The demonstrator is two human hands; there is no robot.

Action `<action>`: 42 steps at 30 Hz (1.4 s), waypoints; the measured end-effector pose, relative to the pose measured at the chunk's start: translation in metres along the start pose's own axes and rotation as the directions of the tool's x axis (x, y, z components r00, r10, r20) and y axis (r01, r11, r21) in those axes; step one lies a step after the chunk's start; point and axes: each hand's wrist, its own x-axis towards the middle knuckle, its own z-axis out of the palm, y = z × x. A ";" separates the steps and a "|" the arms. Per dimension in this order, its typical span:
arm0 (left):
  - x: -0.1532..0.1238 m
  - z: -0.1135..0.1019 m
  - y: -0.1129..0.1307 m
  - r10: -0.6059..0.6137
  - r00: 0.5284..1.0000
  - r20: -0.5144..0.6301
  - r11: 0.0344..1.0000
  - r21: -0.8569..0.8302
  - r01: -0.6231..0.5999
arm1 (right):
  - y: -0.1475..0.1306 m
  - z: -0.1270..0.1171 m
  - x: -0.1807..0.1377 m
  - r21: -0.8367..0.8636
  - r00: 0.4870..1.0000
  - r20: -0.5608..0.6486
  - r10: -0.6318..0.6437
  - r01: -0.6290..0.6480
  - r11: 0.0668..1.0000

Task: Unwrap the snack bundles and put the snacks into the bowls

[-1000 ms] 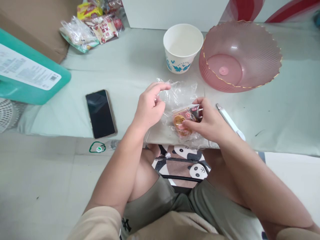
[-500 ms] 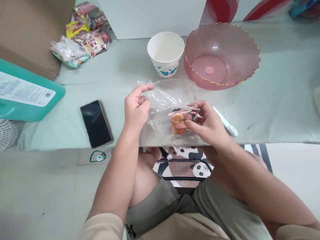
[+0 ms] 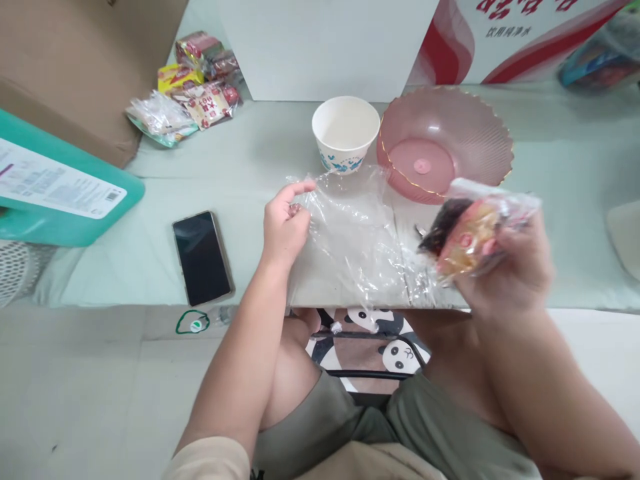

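My left hand (image 3: 289, 220) is closed on the upper left edge of a clear plastic bag (image 3: 350, 233), which spreads over the table's front edge. Smeared by motion, my right hand (image 3: 517, 267) grips a small packaged snack (image 3: 473, 233) with a golden-brown, pink and dark look through its shiny wrapper. It is raised to the right of the bag, in front of the pink ribbed bowl (image 3: 410, 190) with a gold scalloped rim. A white paper cup (image 3: 345, 137) with blue leaf prints stands just behind the bag.
A phone (image 3: 203, 257) lies left of my left hand. Several wrapped snacks (image 3: 205, 100) are heaped at the back left, by a cardboard box (image 3: 85, 73). A green jug (image 3: 120, 193) stands at the left edge. White boxes (image 3: 325, 47) line the back.
My right hand has lifted the packaged snack out of the plastic bag area and carried it to the right. My left hand keeps its hold on the bag. The view has shifted slightly.
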 end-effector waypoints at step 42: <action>-0.003 -0.005 0.026 0.048 0.730 0.681 0.689 -0.552 0.470 | 0.042 0.011 -0.011 -0.108 0.810 0.502 0.303 -0.289 0.951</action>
